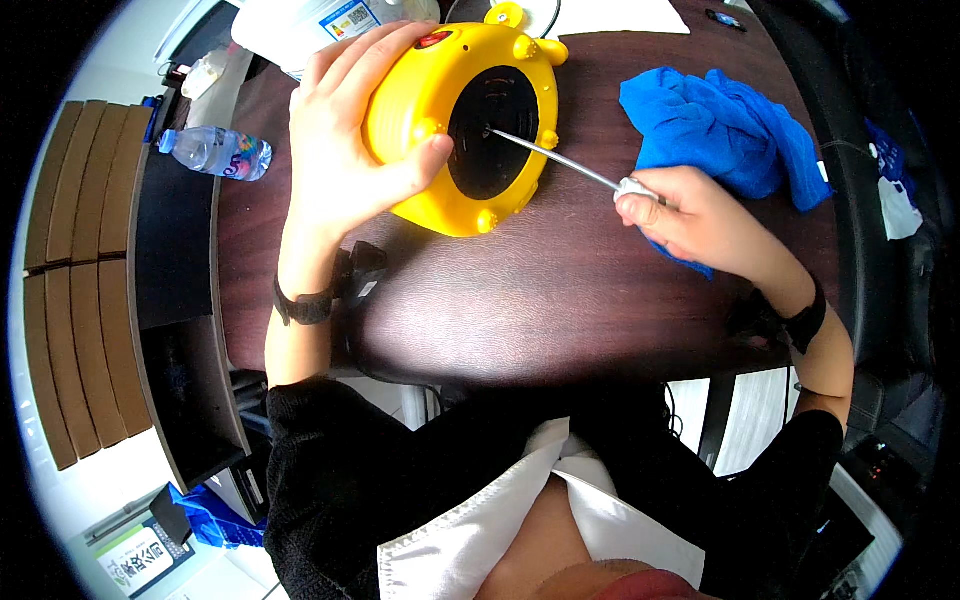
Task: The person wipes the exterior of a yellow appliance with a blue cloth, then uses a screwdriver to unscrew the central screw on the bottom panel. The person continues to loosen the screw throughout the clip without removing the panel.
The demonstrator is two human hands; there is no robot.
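A rounded yellow plastic device (410,98) with knobbly bumps stands tilted on its side on the dark wooden table. Its black oval face (497,160) points toward my right. My left hand (350,130) grips the device from the left, fingers over its top and thumb at the edge of the black part. In my right hand (690,215) is a screwdriver (570,164) with a pale handle and a long metal shaft. The shaft's tip meets the black face near its middle; whether it sits in a screw is too small to tell.
A crumpled blue cloth (725,130) lies right of the device, close to my right hand. Left stands a clear water bottle (217,152) on its side. A white container (300,30) and white paper (620,14) are at the back. Stacked brown boxes (85,190) line the far left.
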